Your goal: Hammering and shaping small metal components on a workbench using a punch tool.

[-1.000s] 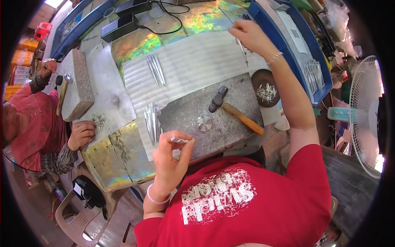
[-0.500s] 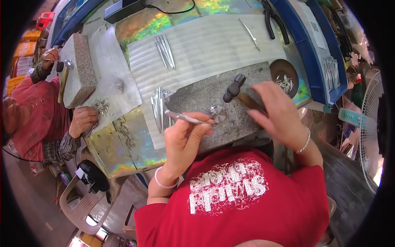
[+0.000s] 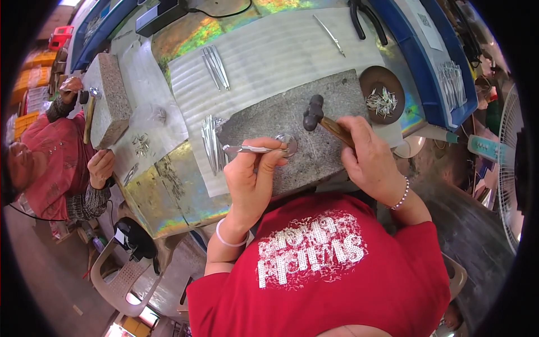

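A grey stone slab point(image 3: 331, 151) lies in front of me on the bench. My left hand point(image 3: 252, 180) grips a thin metal strip point(image 3: 247, 149), holding its tip against a small round metal die point(image 3: 287, 141) on the slab. My right hand point(image 3: 368, 160) is closed on the wooden handle of a hammer point(image 3: 314, 112), whose dark head hovers just above and to the right of the die.
A bundle of metal strips point(image 3: 210, 143) lies left of the slab, more strips point(image 3: 216, 59) farther back. A brown bowl of small metal pieces point(image 3: 383, 100) sits at right. Pliers point(image 3: 365, 19) lie at the back. Another person point(image 3: 56, 163) works at a second stone block point(image 3: 109, 101) on the left.
My right hand came back from the far side of the bench, took the hammer by its handle and raised it over the die. My left hand moved the strip onto the die.
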The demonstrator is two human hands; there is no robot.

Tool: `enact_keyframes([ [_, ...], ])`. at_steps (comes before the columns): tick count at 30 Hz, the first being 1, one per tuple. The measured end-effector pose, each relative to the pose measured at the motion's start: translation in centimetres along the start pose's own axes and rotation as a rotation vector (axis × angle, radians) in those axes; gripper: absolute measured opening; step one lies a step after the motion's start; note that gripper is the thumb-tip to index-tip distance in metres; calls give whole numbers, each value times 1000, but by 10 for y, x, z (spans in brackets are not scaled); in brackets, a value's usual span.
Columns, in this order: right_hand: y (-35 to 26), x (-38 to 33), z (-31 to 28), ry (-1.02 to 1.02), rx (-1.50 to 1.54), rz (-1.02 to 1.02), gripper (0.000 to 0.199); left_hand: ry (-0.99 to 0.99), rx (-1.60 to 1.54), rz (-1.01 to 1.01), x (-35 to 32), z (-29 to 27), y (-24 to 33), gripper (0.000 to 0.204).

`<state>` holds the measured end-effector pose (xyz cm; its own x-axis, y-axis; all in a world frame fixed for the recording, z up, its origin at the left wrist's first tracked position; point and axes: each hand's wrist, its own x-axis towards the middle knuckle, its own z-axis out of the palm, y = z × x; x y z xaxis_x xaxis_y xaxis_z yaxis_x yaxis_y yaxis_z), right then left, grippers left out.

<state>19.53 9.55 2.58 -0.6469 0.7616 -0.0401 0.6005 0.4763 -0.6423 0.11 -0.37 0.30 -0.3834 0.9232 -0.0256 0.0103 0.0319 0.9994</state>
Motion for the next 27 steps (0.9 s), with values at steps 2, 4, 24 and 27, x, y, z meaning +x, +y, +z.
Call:
enact_keyframes([
  [2, 3, -4, 2, 22, 149, -8, 37, 13, 0, -9, 1, 1, 1, 9],
  [4, 2, -6, 3, 53, 191, -10, 35, -39, 84, 22, 1, 0, 0, 10],
  [24, -10, -12, 1, 43, 413, 32, 32, -34, 269, 130, 2, 2, 0, 7],
  [27, -13, -11, 2, 75, 438, 36, 29, -48, 418, 274, 2, 3, 0, 11],
])
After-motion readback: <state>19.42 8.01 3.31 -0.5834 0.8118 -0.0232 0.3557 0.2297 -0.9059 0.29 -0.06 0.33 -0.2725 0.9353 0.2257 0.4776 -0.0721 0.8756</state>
